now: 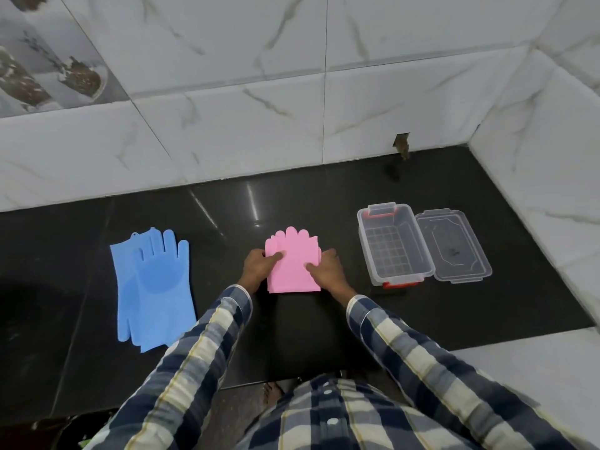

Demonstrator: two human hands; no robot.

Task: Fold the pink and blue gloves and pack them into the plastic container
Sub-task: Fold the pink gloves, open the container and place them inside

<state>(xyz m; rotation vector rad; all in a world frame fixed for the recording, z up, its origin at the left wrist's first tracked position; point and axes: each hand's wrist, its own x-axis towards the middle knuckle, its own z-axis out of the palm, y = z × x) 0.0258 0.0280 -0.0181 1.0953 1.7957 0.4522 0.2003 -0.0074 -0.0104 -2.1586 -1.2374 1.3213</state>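
The pink gloves (pixel 292 259) lie folded in a short stack at the middle of the black counter, fingertips pointing toward the wall. My left hand (pixel 259 266) grips their left edge, thumb on top. My right hand (pixel 326 271) grips the right edge the same way. The blue gloves (pixel 152 287) lie flat and unfolded, one over the other, to the left, apart from both hands. The clear plastic container (pixel 394 245) with red latches stands open and empty to the right.
The container's clear lid (pixel 453 246) lies flat just right of it. White marble-tiled walls close the counter (pixel 292 336) at the back and right. A small hole in the back wall (pixel 402 144) sits behind the container.
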